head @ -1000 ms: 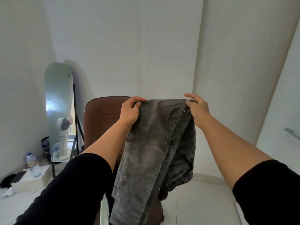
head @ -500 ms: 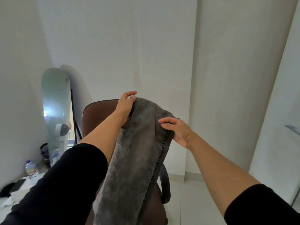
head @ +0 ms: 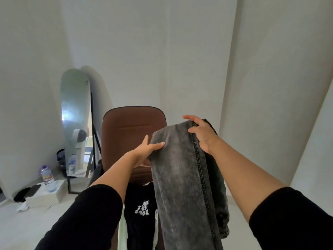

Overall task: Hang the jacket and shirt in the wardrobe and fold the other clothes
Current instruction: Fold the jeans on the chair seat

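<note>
1. Jeans [head: 182, 177], grey and washed-out, hang folded lengthwise in the air in front of the chair [head: 133, 127], with a stitched seam down the right side.
2. Right hand [head: 201, 134] grips the top fold of the jeans, fingers curled over the edge.
3. Left hand [head: 146, 150] pinches the left edge just below the top, thumb on the front and fingers behind the cloth.
4. Black shirt [head: 140, 204] lies on the chair seat under the jeans; its white print is too blurred to read.
5. Mirror [head: 75, 112] leans on the wall at the left.
6. Bottle [head: 47, 177] stands on a white box [head: 45, 195]; its label is unreadable.
</note>
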A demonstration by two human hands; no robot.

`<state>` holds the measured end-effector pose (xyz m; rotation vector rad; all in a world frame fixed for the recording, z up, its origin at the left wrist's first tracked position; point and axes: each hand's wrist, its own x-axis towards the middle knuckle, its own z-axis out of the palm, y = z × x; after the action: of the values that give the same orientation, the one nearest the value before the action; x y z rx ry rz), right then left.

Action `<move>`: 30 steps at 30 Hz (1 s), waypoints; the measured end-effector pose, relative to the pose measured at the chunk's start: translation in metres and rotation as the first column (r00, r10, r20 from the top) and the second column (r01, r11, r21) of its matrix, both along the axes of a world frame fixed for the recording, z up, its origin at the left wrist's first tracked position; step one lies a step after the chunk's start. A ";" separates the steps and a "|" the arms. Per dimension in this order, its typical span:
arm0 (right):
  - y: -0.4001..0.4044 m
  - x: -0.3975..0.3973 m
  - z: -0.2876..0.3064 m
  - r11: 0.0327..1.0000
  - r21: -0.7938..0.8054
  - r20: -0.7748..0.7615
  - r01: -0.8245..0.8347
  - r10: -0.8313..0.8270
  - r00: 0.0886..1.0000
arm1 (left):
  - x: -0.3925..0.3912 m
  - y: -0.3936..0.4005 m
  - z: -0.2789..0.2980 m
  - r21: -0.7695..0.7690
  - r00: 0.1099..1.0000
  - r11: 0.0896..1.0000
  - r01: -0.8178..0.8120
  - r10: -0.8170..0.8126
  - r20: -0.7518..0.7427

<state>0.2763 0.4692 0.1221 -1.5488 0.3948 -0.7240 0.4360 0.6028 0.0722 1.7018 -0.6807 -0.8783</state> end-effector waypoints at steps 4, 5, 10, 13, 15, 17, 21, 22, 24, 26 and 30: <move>-0.022 -0.025 0.008 0.997 -0.067 -0.069 -0.025 0.021 0.997 | -0.017 -0.022 0.009 -0.271 0.968 0.958 -0.093 0.150 0.201; -0.028 -0.032 0.007 0.998 -0.056 -0.106 -0.038 0.032 0.994 | -0.025 -0.027 0.014 -0.314 0.960 0.945 -0.098 0.172 0.219; -0.047 -0.065 -0.013 0.993 0.018 -0.163 0.120 -0.116 0.980 | -0.052 -0.050 0.024 -0.278 0.873 0.961 0.006 0.130 0.469; -0.051 -0.077 -0.018 0.976 0.023 -0.121 0.217 -0.213 0.970 | -0.064 -0.058 0.029 -0.184 0.709 0.980 0.079 0.074 0.701; -0.054 -0.081 -0.016 0.965 0.060 -0.071 0.257 -0.253 0.965 | -0.071 -0.064 0.034 -0.186 0.676 0.979 0.087 0.079 0.733; -0.056 -0.085 -0.011 0.958 0.162 0.017 0.238 -0.244 0.970 | -0.074 -0.068 0.038 -0.246 0.722 0.969 0.037 0.144 0.677; -0.060 -0.099 -0.002 0.903 0.425 0.191 0.065 -0.159 0.969 | -0.070 -0.070 0.038 -0.363 0.837 0.928 -0.083 0.263 0.480; -0.060 -0.102 -0.001 0.903 0.428 0.209 0.020 -0.120 0.971 | -0.069 -0.070 0.036 -0.379 0.853 0.919 -0.105 0.280 0.440; -0.058 -0.105 -0.001 0.930 0.360 0.199 -0.070 -0.003 0.980 | -0.070 -0.068 0.033 -0.388 0.857 0.911 -0.138 0.306 0.414; -0.056 -0.105 -0.001 0.938 0.318 0.181 -0.136 0.081 0.980 | -0.069 -0.067 0.028 -0.383 0.845 0.911 -0.153 0.321 0.428; -0.059 -0.102 -0.005 0.970 0.227 0.064 -0.088 0.075 0.995 | -0.071 -0.062 0.021 -0.349 0.822 0.931 -0.108 0.281 0.496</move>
<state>0.1743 0.4105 0.1172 -1.3167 0.3589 -0.6325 0.3654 0.5408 0.0931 1.6974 -0.9387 -0.1137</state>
